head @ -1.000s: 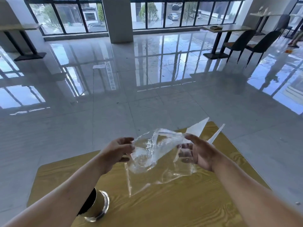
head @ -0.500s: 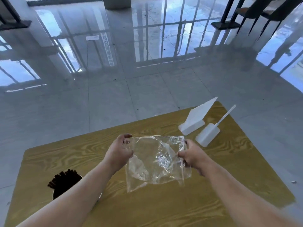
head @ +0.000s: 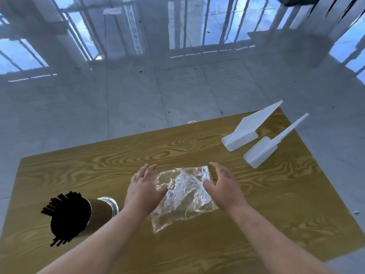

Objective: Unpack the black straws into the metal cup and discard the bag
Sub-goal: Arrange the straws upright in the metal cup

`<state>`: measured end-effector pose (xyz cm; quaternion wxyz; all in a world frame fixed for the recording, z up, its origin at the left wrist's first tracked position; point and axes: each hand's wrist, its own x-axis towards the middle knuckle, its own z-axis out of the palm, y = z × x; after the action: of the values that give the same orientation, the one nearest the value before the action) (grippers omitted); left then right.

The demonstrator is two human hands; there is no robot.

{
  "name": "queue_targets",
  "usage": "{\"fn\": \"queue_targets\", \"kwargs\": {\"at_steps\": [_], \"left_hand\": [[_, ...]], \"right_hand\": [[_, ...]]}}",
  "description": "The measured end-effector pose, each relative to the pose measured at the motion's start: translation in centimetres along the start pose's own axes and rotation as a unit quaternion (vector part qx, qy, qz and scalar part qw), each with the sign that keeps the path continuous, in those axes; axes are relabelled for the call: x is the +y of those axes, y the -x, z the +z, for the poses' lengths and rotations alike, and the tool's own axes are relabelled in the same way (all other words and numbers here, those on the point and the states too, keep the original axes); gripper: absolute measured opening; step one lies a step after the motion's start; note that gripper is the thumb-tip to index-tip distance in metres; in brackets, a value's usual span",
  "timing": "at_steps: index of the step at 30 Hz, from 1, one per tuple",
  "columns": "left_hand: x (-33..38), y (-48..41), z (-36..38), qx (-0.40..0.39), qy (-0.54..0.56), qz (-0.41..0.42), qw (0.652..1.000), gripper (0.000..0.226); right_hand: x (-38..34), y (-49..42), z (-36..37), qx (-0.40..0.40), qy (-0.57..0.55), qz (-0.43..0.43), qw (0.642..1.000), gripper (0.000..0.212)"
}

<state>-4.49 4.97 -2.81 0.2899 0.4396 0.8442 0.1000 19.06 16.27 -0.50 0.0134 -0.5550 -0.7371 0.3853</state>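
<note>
The clear empty plastic bag (head: 183, 196) lies crumpled and flat on the wooden table (head: 276, 204), in the middle. My left hand (head: 143, 188) rests on the bag's left edge with fingers spread. My right hand (head: 223, 184) presses its right edge, palm down, fingers apart. Neither hand grips it. The metal cup (head: 102, 212) stands at the left, close to my left forearm, packed with black straws (head: 67, 216) that stick out of its mouth.
Two white plastic scoops (head: 248, 127) (head: 262, 151) lie at the table's far right corner. Beyond the table's far edge is a glossy tiled floor (head: 177, 86) reflecting windows.
The bag was held up between both hands; now it lies on the table with both hands flat on its edges. The view has tilted down toward the table.
</note>
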Motion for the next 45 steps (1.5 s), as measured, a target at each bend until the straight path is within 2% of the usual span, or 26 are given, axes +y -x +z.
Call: {"fn": "queue_targets", "kwargs": {"at_steps": [4, 15, 20, 25, 33, 37, 45], "left_hand": [[0.3, 0.8, -1.2, 0.016, -0.016, 0.049, 0.999, 0.082], [-1.8, 4.0, -8.1, 0.117, -0.006, 0.107, 0.987, 0.072], [-4.9, 5.8, -12.2, 0.153, 0.022, 0.081, 0.985, 0.068], [-10.0, 7.8, -15.4, 0.169, 0.020, 0.017, 0.985, 0.065], [-17.0, 9.4, -16.9, 0.078, 0.010, -0.082, 0.994, 0.080], [-18.1, 9.2, -16.4, 0.057, 0.014, -0.068, 0.996, 0.067], [-18.2, 9.6, -16.2, 0.083, 0.044, -0.026, 0.995, 0.008]], "right_hand": [[-2.3, -0.5, 0.0, 0.003, 0.047, -0.084, 0.995, 0.060], [-12.1, 0.0, 1.7, 0.029, 0.021, -0.202, 0.979, 0.049], [-16.2, 1.5, 3.8, 0.013, 0.024, -0.228, 0.973, 0.046], [-20.6, 3.2, 7.0, -0.027, 0.020, -0.253, 0.967, 0.043], [-24.3, 5.4, 12.1, -0.134, 0.049, -0.204, 0.968, 0.056], [-25.2, 6.2, 13.6, -0.156, 0.045, -0.179, 0.970, 0.054], [-25.9, 7.8, 14.7, -0.138, 0.020, -0.188, 0.972, 0.038]]}}
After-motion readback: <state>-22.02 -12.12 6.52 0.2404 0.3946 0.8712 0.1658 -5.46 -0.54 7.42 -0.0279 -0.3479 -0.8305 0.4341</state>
